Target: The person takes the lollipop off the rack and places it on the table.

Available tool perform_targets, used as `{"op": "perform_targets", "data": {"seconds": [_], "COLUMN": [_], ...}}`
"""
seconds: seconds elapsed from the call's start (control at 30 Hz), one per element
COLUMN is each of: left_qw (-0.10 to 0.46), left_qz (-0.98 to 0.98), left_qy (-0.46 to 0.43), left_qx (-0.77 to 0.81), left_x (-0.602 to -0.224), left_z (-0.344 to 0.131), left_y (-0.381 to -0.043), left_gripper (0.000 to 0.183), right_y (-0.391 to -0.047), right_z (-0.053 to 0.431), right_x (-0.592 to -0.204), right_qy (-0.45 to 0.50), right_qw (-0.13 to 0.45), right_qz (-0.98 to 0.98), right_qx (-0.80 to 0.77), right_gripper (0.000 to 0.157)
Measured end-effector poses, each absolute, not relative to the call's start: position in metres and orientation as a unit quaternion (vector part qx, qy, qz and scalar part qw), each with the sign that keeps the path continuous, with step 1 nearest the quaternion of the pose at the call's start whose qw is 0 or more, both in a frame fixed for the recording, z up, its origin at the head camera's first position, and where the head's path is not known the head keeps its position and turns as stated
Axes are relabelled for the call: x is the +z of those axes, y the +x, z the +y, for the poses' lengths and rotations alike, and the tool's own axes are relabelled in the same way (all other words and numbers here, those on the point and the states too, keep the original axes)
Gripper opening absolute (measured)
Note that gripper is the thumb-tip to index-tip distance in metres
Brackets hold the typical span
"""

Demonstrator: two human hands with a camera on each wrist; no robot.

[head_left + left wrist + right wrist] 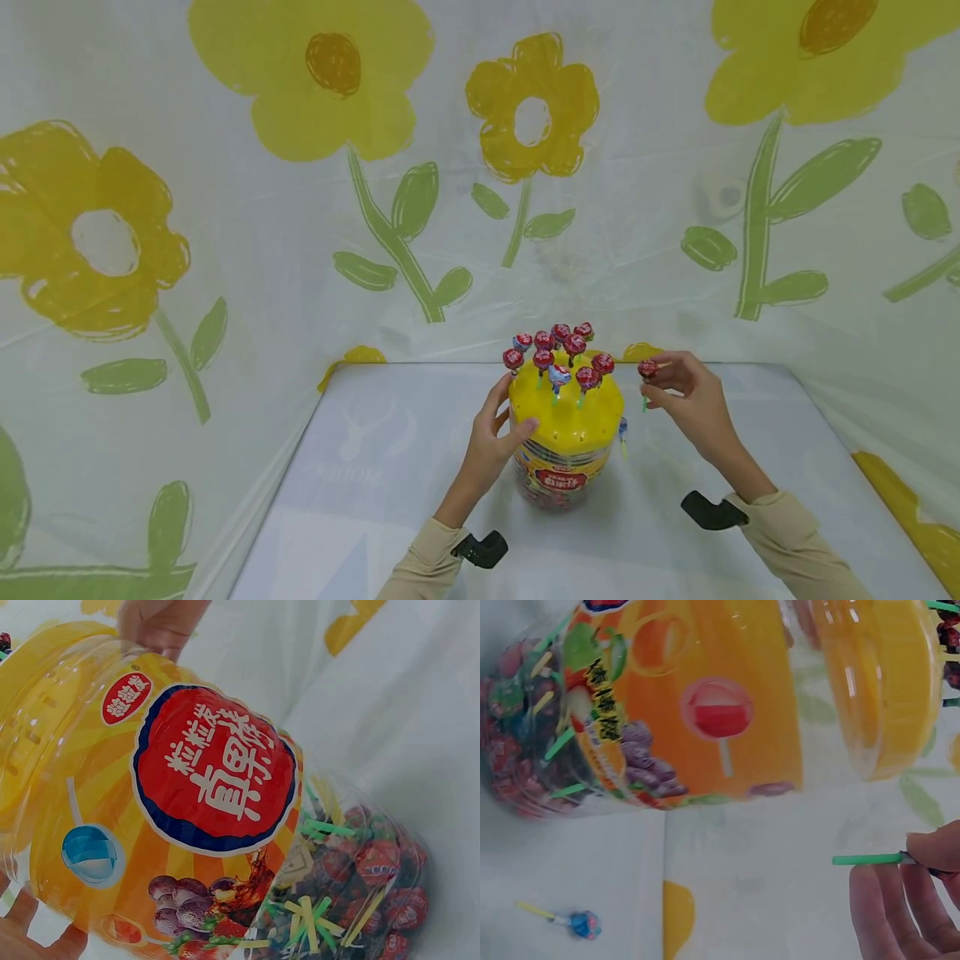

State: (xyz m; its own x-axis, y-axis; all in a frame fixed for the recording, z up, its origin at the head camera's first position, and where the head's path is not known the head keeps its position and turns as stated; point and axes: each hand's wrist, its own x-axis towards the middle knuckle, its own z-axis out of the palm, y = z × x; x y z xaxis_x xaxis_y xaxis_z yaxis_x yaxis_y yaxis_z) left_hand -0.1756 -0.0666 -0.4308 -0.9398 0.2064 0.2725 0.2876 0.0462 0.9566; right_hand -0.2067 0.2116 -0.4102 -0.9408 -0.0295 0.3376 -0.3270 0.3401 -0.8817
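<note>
Thumb and fingertips of the right hand (693, 404) are drawn narrow, pinching one lollipop (647, 368): its red-wrapped head is up between them, and its green stick (866, 859) points down, free of the fingers. This lollipop is apart from the jar (561, 482), which stands to the left of those fingertips. The left hand (491, 446) grips the jar near its top from the other side, thumb over the edge of the yellow lid (566, 429), fingers around its far left side. Between the two hands, upright lollipops (543, 359), mostly red with some blue, stand clustered in the lid, mainly toward its far side. Below the right fingertips, just beside the jar, a loose blue lollipop (583, 924) with a yellow stick lies on the pale table (375, 500). More wrapped lollipops (379, 859) show through the jar's clear bottom. Beyond the fingers hangs a white cloth (637, 208) printed with yellow flowers.
</note>
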Motion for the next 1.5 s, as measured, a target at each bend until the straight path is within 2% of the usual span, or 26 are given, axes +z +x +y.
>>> {"op": "perform_targets", "data": {"seconds": [0.47, 0.83, 1.1, 1.37, 1.5], "left_qw": [0.033, 0.035, 0.032, 0.033, 0.033], "left_qz": [-0.726, -0.726, -0.725, -0.725, -0.726], "left_qy": [-0.168, -0.173, -0.165, -0.166, -0.166], "left_qx": [-0.666, -0.665, -0.668, -0.668, -0.667], "left_x": [-0.430, -0.430, -0.429, -0.430, -0.431], "left_z": [-0.067, -0.067, -0.067, -0.067, -0.067], "left_y": [-0.175, -0.176, -0.175, -0.175, -0.175], "left_gripper": [0.065, 0.065, 0.064, 0.065, 0.065], "right_y": [-0.213, -0.220, -0.247, -0.250, -0.261], "right_z": [0.226, 0.237, 0.261, 0.265, 0.274], "right_x": [-0.445, -0.476, -0.532, -0.548, -0.579], "right_qy": [0.081, 0.027, 0.015, -0.011, -0.040], "right_qw": [0.113, 0.050, 0.038, 0.023, 0.032], "right_qz": [-0.840, -0.858, -0.841, -0.853, -0.871], "right_qx": [0.525, 0.510, 0.539, 0.521, 0.488], "right_gripper": [0.039, 0.044, 0.044, 0.046, 0.048]}}
